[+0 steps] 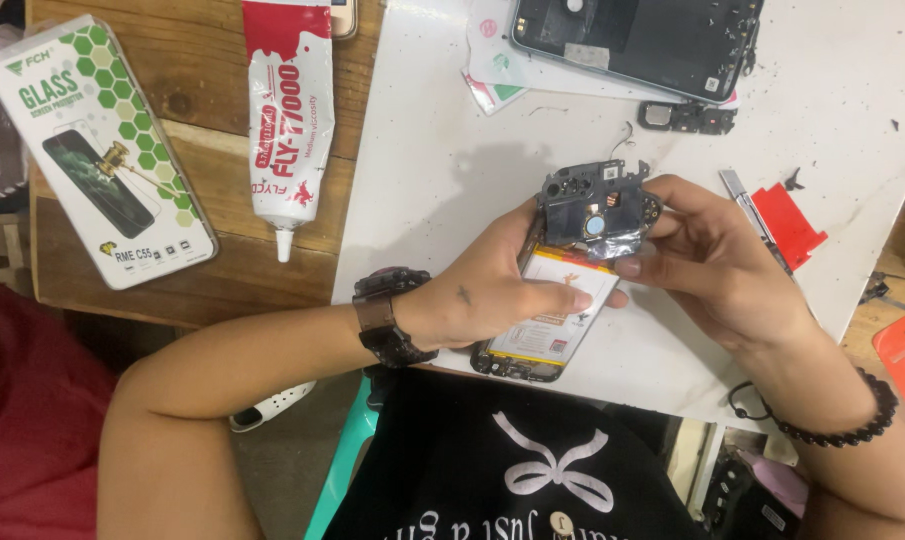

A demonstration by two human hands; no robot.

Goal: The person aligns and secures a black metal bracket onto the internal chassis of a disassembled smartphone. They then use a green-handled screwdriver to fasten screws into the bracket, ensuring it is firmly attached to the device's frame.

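An opened phone (547, 335) with its back cover off shows a white and yellow battery, held over the white work mat (432, 170). My left hand (487, 290) grips its left side, thumb lying across the battery. A black inner cover plate (594, 205) with foil stands tilted up at the phone's top end. My right hand (707, 265) holds that plate from the right, fingers curled around its edge.
A white and red glue tube (290, 120) and a green and white screen protector box (97, 150) lie on the wooden table at left. Another opened phone (637, 40) lies at the mat's far edge, with a small black part (687, 117), tweezers (752, 215) and a red pick (787, 225) nearby.
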